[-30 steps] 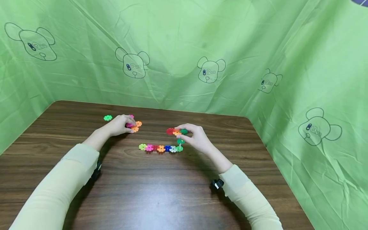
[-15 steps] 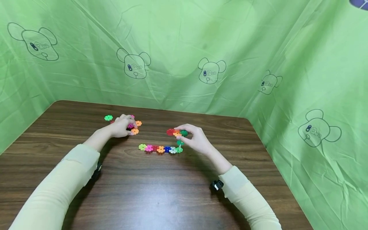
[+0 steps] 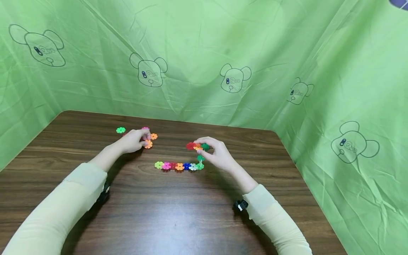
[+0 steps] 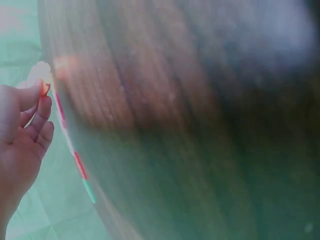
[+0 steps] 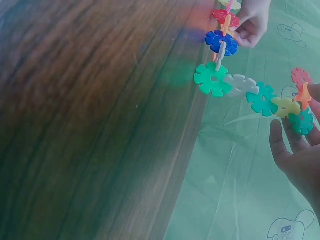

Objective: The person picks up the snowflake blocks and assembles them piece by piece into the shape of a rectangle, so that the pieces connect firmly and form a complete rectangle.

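Observation:
My left hand [image 3: 131,141] pinches an orange flower-shaped disc [image 3: 148,144] between thumb and fingers at the back left; the left wrist view also shows that disc [image 4: 45,88] at the fingertips. A chain of interlocked discs runs from a yellow-green disc [image 3: 158,165] to a green disc [image 3: 200,166], then turns upward. My right hand [image 3: 219,153] holds the chain's raised end at an orange disc [image 3: 198,147], beside a red disc [image 3: 190,146] and a dark green disc [image 3: 205,146]. In the right wrist view, white [image 5: 242,86] and yellow [image 5: 285,107] discs show in the rising part.
Loose discs lie around my left hand: a green one [image 3: 120,130], a pink one [image 3: 145,129] and another orange one [image 3: 154,136]. The brown wooden table [image 3: 178,219] is bordered by green cloth [image 3: 191,53] at the back and sides.
My left hand has drawn its fingers together on the near orange disc, which now faces the head camera more upright. My right hand and the chain have hardly moved.

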`<act>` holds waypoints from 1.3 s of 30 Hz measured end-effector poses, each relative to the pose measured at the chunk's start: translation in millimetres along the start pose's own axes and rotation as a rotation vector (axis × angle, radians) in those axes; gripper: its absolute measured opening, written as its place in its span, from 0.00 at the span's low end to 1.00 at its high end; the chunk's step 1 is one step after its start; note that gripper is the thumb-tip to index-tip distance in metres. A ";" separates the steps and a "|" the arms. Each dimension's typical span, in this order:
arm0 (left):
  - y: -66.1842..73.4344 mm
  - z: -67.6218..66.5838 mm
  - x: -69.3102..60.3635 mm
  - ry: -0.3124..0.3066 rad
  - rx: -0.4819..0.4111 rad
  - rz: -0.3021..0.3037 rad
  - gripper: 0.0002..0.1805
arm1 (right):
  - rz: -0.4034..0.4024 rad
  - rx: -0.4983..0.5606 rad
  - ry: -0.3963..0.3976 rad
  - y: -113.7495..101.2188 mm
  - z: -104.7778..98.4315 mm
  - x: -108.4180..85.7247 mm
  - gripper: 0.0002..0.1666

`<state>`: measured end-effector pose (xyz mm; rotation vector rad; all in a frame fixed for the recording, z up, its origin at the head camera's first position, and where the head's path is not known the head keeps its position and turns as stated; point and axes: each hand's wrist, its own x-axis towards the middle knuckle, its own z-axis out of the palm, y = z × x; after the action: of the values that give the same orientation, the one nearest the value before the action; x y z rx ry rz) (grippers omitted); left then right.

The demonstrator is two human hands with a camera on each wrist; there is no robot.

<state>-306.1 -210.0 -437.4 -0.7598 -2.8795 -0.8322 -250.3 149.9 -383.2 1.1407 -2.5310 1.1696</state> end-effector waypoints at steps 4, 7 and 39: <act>9.4 -4.3 -1.5 0.029 -0.027 -0.038 0.07 | 0.009 0.006 -0.002 -0.7 0.1 0.4 0.16; 18.5 -7.6 -2.5 0.052 -0.047 -0.050 0.07 | 0.007 0.010 -0.002 -1.1 0.5 0.4 0.16; 131.8 -11.8 -19.2 0.197 -0.626 -0.253 0.09 | -0.153 0.038 0.010 -44.7 -8.7 -1.2 0.17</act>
<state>-228.2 -127.7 -366.3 -0.3030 -2.5678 -1.7690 -220.5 138.2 -350.8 1.3082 -2.3753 1.1859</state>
